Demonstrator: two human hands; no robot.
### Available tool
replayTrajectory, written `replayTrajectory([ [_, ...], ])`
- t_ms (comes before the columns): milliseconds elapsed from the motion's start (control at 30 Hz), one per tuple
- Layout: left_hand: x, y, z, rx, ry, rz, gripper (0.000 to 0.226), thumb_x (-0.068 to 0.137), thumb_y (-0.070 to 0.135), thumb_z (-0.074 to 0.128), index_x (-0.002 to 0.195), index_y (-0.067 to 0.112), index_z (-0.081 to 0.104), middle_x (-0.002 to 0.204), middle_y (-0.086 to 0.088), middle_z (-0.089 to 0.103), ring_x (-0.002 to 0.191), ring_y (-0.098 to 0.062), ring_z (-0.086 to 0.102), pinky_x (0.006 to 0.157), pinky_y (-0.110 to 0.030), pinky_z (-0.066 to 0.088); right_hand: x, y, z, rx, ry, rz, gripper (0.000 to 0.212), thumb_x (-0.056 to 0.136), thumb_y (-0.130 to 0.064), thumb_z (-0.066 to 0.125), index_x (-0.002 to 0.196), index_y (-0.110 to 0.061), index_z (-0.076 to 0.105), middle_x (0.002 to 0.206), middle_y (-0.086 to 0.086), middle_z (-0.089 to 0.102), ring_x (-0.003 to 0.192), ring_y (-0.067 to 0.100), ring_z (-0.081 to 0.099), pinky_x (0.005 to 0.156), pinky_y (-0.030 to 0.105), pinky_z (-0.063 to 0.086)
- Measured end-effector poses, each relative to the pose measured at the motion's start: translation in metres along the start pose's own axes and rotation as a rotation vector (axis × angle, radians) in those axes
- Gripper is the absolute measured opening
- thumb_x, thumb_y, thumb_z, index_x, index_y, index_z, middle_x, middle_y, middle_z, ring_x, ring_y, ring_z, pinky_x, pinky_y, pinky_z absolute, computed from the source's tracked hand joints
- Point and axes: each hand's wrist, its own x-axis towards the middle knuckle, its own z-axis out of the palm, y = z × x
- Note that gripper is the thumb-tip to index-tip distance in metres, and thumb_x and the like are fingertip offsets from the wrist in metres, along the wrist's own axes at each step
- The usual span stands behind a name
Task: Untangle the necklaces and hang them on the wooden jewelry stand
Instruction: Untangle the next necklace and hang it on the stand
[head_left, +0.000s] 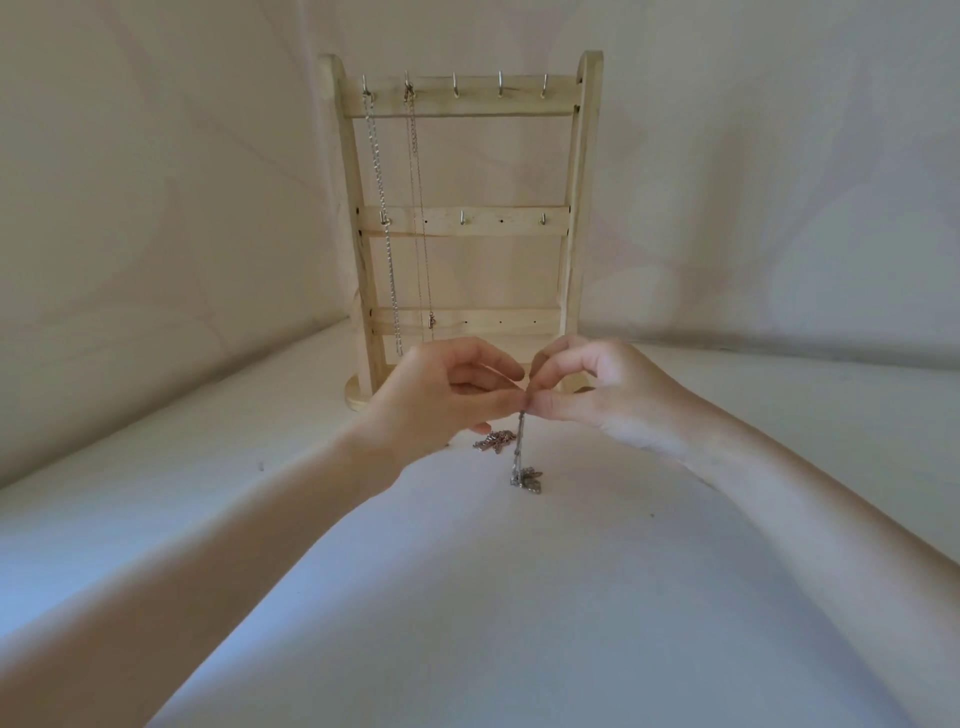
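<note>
Head view: a pale wooden ladder-shaped jewelry stand (462, 223) stands at the white table's (519, 597) far edge, two silver chains (382, 208) on its leftmost top hooks. Left hand (441, 395) and right hand (597, 395) pinch a thin silver pendant necklace (521, 447) mid-table; another heap (491, 441) lies behind. Light, limp, snag-prone: best held near its clasp.

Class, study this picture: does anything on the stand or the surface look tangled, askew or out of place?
Mostly tidy: two chains hang straight from the wooden jewelry stand. The odd spot is a small bunched heap of chain on the white surface, beneath the hands pinching another pendant necklace.
</note>
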Motion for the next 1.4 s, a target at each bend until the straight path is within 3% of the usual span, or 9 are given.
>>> replayTrajectory([
  [233,0.002,-0.002,-0.002,-0.045,0.024,-0.079,0.018,0.074,0.009,0.074,0.084,0.017,0.062,0.068,0.003,0.071,0.059,-0.001,0.060,0.054,-0.011,0.047,0.001,0.000,0.003,-0.007,0.031,-0.026,0.014,0.078,-0.015,0.073,0.066,-0.017,0.065,0.093,-0.011,0.052,0.087,-0.002,0.049,0.084,0.021,0.031],
  [500,0.002,-0.003,-0.003,-0.050,-0.036,-0.077,0.023,0.074,0.012,0.075,0.090,0.018,0.060,0.073,0.003,0.071,0.065,-0.006,0.060,0.063,-0.013,0.047,0.001,0.000,0.001,0.004,-0.014,-0.014,0.012,0.078,-0.014,0.072,0.068,-0.016,0.066,0.090,-0.015,0.052,0.083,-0.005,0.049,0.079,0.016,0.034],
  [600,0.001,-0.001,-0.001,-0.020,-0.071,-0.064,0.024,0.076,0.006,0.073,0.089,0.017,0.056,0.071,0.004,0.070,0.059,-0.005,0.058,0.050,-0.011,0.041,-0.001,0.001,-0.004,0.113,-0.102,0.015,0.013,0.078,-0.009,0.070,0.066,-0.013,0.067,0.084,-0.015,0.054,0.076,0.002,0.052,0.071,0.008,0.041],
  [733,-0.001,0.000,0.002,-0.048,-0.100,-0.042,0.027,0.078,-0.004,0.068,0.085,0.013,0.048,0.067,0.001,0.067,0.052,-0.009,0.054,0.041,-0.010,0.036,-0.003,0.004,-0.005,0.209,-0.178,0.048,0.014,0.079,-0.001,0.066,0.067,-0.008,0.068,0.077,-0.008,0.055,0.068,0.002,0.053,0.066,0.012,0.044],
  [933,0.002,-0.005,0.002,-0.270,-0.184,-0.160,0.026,0.079,-0.009,0.062,0.089,0.011,0.047,0.064,-0.001,0.061,0.062,-0.015,0.050,0.063,-0.021,0.047,-0.004,0.003,-0.007,0.300,-0.262,0.044,0.008,0.075,-0.004,0.067,0.078,0.003,0.066,0.077,-0.002,0.051,0.072,0.005,0.051,0.067,0.014,0.045],
  [1033,0.001,-0.007,0.008,-0.395,-0.198,-0.250,0.021,0.082,-0.008,0.055,0.080,0.011,0.049,0.058,0.000,0.052,0.056,-0.009,0.047,0.057,-0.015,0.047,-0.003,0.002,-0.006,0.284,-0.277,0.030,0.016,0.067,-0.013,0.070,0.077,-0.001,0.067,0.075,-0.004,0.055,0.071,0.004,0.053,0.068,0.014,0.044],
  [1100,0.001,-0.008,0.010,-0.417,-0.197,-0.273,0.022,0.083,-0.007,0.052,0.072,0.012,0.051,0.056,0.001,0.052,0.055,-0.008,0.046,0.056,-0.015,0.045,-0.003,0.001,-0.004,0.233,-0.259,0.022,0.002,0.075,-0.006,0.069,0.075,-0.004,0.068,0.074,-0.006,0.057,0.071,0.003,0.053,0.068,0.015,0.043],
  [1267,0.005,-0.009,0.007,-0.489,-0.007,-0.199,0.023,0.082,-0.006,0.057,0.081,0.014,0.046,0.065,-0.001,0.054,0.061,-0.012,0.047,0.056,-0.016,0.046,0.001,0.004,0.002,0.254,-0.062,0.029,0.006,0.081,-0.011,0.068,0.076,-0.008,0.071,0.073,-0.013,0.061,0.075,0.004,0.055,0.072,0.021,0.045],
  [1400,0.006,-0.009,0.004,-0.408,0.045,-0.072,0.027,0.084,0.000,0.060,0.086,0.020,0.042,0.070,0.008,0.061,0.074,-0.009,0.053,0.064,-0.016,0.046,0.002,0.005,0.003,0.344,-0.019,0.041,0.008,0.079,-0.015,0.069,0.080,-0.007,0.072,0.074,-0.011,0.063,0.075,0.006,0.054,0.072,0.023,0.044],
])
